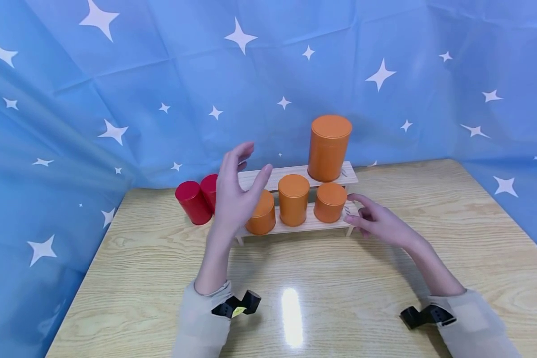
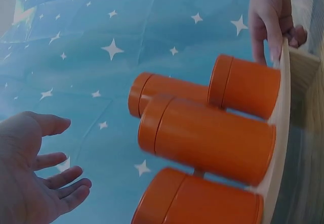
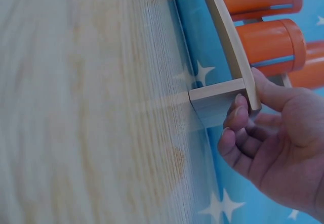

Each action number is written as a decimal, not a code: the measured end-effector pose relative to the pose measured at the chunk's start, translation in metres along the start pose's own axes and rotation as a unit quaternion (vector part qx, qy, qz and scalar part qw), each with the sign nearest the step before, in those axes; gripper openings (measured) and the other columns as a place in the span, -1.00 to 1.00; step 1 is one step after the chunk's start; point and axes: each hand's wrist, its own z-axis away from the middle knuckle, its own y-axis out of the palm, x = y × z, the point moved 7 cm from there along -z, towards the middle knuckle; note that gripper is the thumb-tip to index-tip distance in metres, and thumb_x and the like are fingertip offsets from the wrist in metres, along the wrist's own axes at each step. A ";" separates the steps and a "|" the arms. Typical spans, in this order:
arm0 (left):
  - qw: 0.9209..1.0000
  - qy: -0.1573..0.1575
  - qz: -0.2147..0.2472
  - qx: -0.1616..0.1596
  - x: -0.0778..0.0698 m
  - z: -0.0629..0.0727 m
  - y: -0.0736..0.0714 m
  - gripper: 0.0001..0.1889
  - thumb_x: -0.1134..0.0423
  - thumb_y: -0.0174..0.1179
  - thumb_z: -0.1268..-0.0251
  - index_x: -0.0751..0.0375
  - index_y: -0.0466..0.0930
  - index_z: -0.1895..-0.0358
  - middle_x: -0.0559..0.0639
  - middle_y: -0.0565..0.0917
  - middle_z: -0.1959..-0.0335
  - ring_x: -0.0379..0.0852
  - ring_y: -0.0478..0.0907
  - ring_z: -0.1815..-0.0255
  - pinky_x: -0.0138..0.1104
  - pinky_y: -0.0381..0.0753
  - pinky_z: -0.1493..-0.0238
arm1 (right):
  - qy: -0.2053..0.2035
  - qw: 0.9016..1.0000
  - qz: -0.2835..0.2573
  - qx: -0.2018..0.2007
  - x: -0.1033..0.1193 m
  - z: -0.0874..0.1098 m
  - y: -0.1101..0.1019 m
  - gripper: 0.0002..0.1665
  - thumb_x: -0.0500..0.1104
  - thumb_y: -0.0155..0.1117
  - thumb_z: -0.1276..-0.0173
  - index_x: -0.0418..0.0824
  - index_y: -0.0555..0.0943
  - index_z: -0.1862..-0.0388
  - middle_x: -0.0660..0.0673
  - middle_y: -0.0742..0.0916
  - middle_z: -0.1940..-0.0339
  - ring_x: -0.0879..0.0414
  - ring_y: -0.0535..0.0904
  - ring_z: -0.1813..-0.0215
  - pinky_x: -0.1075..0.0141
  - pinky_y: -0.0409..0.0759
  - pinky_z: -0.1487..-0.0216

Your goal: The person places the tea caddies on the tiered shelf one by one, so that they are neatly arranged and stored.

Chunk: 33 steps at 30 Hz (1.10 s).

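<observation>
My right hand [image 1: 381,222] pinches the right end of a two-tier wooden shelf [image 1: 324,224]. In the right wrist view the thumb lies on the board [image 3: 237,47] and curled fingers sit beneath it. Three orange canisters stand on the lower tier: a wide one [image 1: 261,219], a taller one [image 1: 294,200] and a short one [image 1: 330,203]. A big orange canister [image 1: 329,149] is on the right of the upper tier. My left hand [image 1: 233,199] is raised by the shelf's left end, fingers spread and holding nothing. It hides part of that end; the left wrist view shows it apart from the canisters.
Two red canisters stand left of the shelf, one in full view [image 1: 194,203] and one partly behind my left hand [image 1: 209,190]. The shelf is near the back of a wooden table [image 1: 138,278]. A blue star-patterned cloth [image 1: 268,74] hangs behind and along both sides.
</observation>
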 end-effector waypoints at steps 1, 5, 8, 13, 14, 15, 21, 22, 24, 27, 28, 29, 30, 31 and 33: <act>1.000 -0.001 -0.002 -0.003 0.001 0.001 -0.004 -0.44 0.23 0.29 -0.38 0.30 0.39 -0.38 0.09 0.50 -0.26 -0.08 0.42 -0.29 -0.18 0.42 -0.31 | -0.001 1.000 0.001 0.000 0.000 0.000 0.000 -0.25 -0.02 0.19 -0.56 -0.22 0.14 -0.55 -0.14 0.49 0.56 -0.04 0.47 0.52 0.22 0.47 0.39; 1.000 -0.001 -0.010 -0.016 0.009 0.005 -0.017 -0.46 0.24 0.29 -0.38 0.30 0.41 -0.37 0.08 0.51 -0.26 -0.12 0.42 -0.27 -0.20 0.43 -0.29 | 0.000 1.000 0.004 0.000 0.000 0.000 0.000 -0.27 -0.02 0.19 -0.56 -0.22 0.15 -0.54 -0.14 0.51 0.55 -0.05 0.49 0.51 0.22 0.49 0.37; 1.000 -0.002 -0.018 -0.020 0.015 0.006 -0.026 -0.47 0.25 0.29 -0.39 0.32 0.41 -0.36 0.10 0.51 -0.25 -0.09 0.43 -0.26 -0.16 0.43 -0.28 | 0.000 1.000 0.006 0.000 0.000 0.000 -0.001 -0.27 -0.02 0.18 -0.56 -0.21 0.15 -0.54 -0.15 0.52 0.55 -0.06 0.49 0.51 0.22 0.49 0.37; 0.999 -0.018 -0.038 -0.020 0.026 0.009 -0.039 -0.50 0.30 0.27 -0.39 0.35 0.42 -0.34 0.13 0.51 -0.25 -0.02 0.43 -0.27 -0.15 0.44 -0.29 | 0.002 1.000 0.005 0.001 0.001 0.000 -0.001 -0.26 -0.01 0.18 -0.56 -0.22 0.15 -0.55 -0.15 0.51 0.55 -0.07 0.49 0.51 0.22 0.48 0.38; 0.999 -0.023 -0.042 -0.020 0.029 0.009 -0.041 -0.50 0.31 0.27 -0.39 0.35 0.42 -0.34 0.13 0.51 -0.25 0.01 0.43 -0.27 -0.15 0.44 -0.29 | 0.002 1.000 0.004 0.001 0.001 0.000 0.000 -0.26 -0.01 0.18 -0.56 -0.22 0.15 -0.55 -0.15 0.51 0.55 -0.06 0.48 0.51 0.22 0.48 0.38; 0.998 -0.027 -0.046 -0.020 0.031 0.009 -0.043 -0.50 0.32 0.27 -0.39 0.35 0.43 -0.34 0.14 0.51 -0.25 0.02 0.43 -0.28 -0.15 0.44 -0.30 | 0.003 1.000 0.002 0.001 0.000 0.000 0.000 -0.25 -0.01 0.18 -0.56 -0.22 0.14 -0.55 -0.15 0.51 0.54 -0.06 0.48 0.51 0.22 0.48 0.38; 0.996 -0.055 -0.065 -0.019 0.045 0.011 -0.054 -0.50 0.35 0.27 -0.37 0.34 0.43 -0.34 0.12 0.50 -0.26 0.04 0.42 -0.29 -0.12 0.44 -0.32 | 0.005 1.000 -0.002 0.002 0.000 0.000 0.000 -0.23 -0.01 0.19 -0.56 -0.24 0.13 -0.56 -0.14 0.50 0.55 -0.04 0.48 0.51 0.21 0.49 0.39; 0.996 -0.061 -0.069 -0.018 0.047 0.011 -0.055 -0.50 0.35 0.27 -0.37 0.33 0.43 -0.34 0.12 0.50 -0.26 0.03 0.42 -0.29 -0.10 0.43 -0.33 | 0.006 1.000 -0.002 0.002 0.000 0.000 0.001 -0.23 -0.01 0.19 -0.55 -0.23 0.13 -0.56 -0.14 0.50 0.54 -0.04 0.48 0.51 0.21 0.49 0.39; 0.994 -0.075 -0.078 -0.015 0.053 0.013 -0.059 -0.50 0.35 0.27 -0.37 0.31 0.43 -0.34 0.11 0.49 -0.27 0.00 0.41 -0.30 -0.07 0.44 -0.32 | 0.006 1.000 -0.001 0.001 0.000 0.000 0.000 -0.23 -0.01 0.19 -0.55 -0.23 0.13 -0.56 -0.14 0.50 0.54 -0.04 0.48 0.51 0.21 0.49 0.39; 0.991 -0.091 -0.099 -0.013 0.063 0.016 -0.066 -0.51 0.36 0.27 -0.36 0.30 0.44 -0.33 0.12 0.48 -0.27 0.03 0.40 -0.29 -0.02 0.43 -0.32 | 0.006 1.000 0.001 0.001 0.000 0.000 0.000 -0.23 -0.01 0.19 -0.55 -0.23 0.13 -0.56 -0.14 0.50 0.54 -0.04 0.48 0.50 0.22 0.49 0.39; 0.990 -0.096 -0.107 -0.012 0.066 0.017 -0.069 -0.50 0.35 0.28 -0.35 0.30 0.44 -0.33 0.13 0.48 -0.27 0.03 0.40 -0.29 0.00 0.43 -0.31 | 0.006 1.000 0.002 0.000 0.000 0.000 0.000 -0.23 -0.01 0.19 -0.55 -0.23 0.13 -0.56 -0.14 0.50 0.54 -0.04 0.48 0.50 0.22 0.48 0.39; 0.988 -0.099 -0.115 -0.012 0.069 0.018 -0.071 -0.49 0.35 0.29 -0.34 0.30 0.44 -0.33 0.13 0.48 -0.28 0.06 0.39 -0.29 0.01 0.43 -0.31 | 0.006 1.000 0.003 0.000 0.000 0.000 0.000 -0.23 -0.01 0.19 -0.55 -0.23 0.13 -0.56 -0.14 0.50 0.54 -0.05 0.48 0.50 0.22 0.48 0.39; 0.987 -0.102 -0.124 -0.011 0.072 0.019 -0.074 -0.48 0.34 0.29 -0.33 0.29 0.44 -0.34 0.13 0.48 -0.28 0.07 0.39 -0.30 0.02 0.42 -0.30 | 0.006 1.000 0.003 0.000 0.000 0.000 -0.001 -0.23 -0.01 0.19 -0.56 -0.23 0.13 -0.56 -0.14 0.50 0.54 -0.05 0.48 0.50 0.22 0.48 0.39; 0.986 -0.106 -0.132 -0.009 0.076 0.020 -0.077 -0.47 0.34 0.30 -0.31 0.28 0.44 -0.34 0.14 0.47 -0.29 0.08 0.38 -0.30 0.03 0.42 -0.31 | 0.006 1.000 0.004 0.001 0.000 0.000 0.000 -0.23 -0.01 0.19 -0.56 -0.23 0.13 -0.56 -0.14 0.50 0.54 -0.06 0.48 0.50 0.22 0.48 0.39; 0.982 -0.117 -0.147 -0.005 0.082 0.023 -0.082 -0.44 0.32 0.32 -0.30 0.27 0.42 -0.36 0.14 0.46 -0.30 0.09 0.37 -0.31 0.06 0.42 -0.30 | 0.006 1.000 0.001 0.001 0.001 0.000 0.000 -0.23 -0.01 0.19 -0.56 -0.24 0.12 -0.56 -0.14 0.50 0.55 -0.06 0.48 0.50 0.22 0.47 0.40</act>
